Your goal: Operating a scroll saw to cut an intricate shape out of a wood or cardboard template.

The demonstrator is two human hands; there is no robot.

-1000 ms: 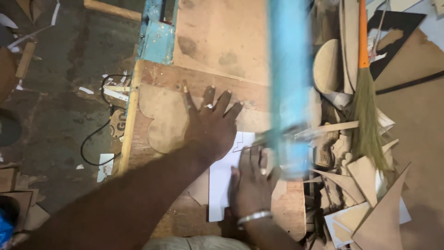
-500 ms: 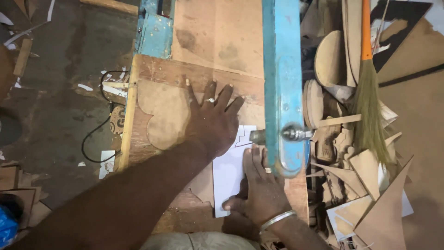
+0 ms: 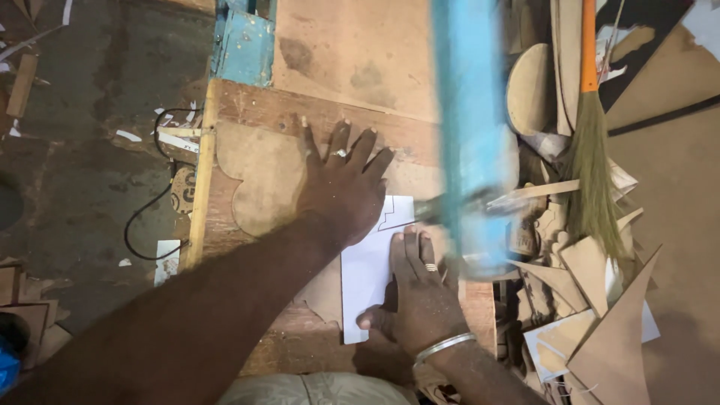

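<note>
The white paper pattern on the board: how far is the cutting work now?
Done: white paper pattern lies on the scalloped thin board. In hand: left hand and right hand press both flat beside the blue saw arm. Left: no cut along the pattern shows.

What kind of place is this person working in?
Most likely a small woodworking shop: a scalloped wooden board lies on a worn workbench, cut wood offcuts are heaped alongside, and a blue machine arm stands over the bench.

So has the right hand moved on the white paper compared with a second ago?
Barely. The right hand stays flat on the white paper, just left of the blue machine arm, as before; any small shift may be the camera moving.
</note>
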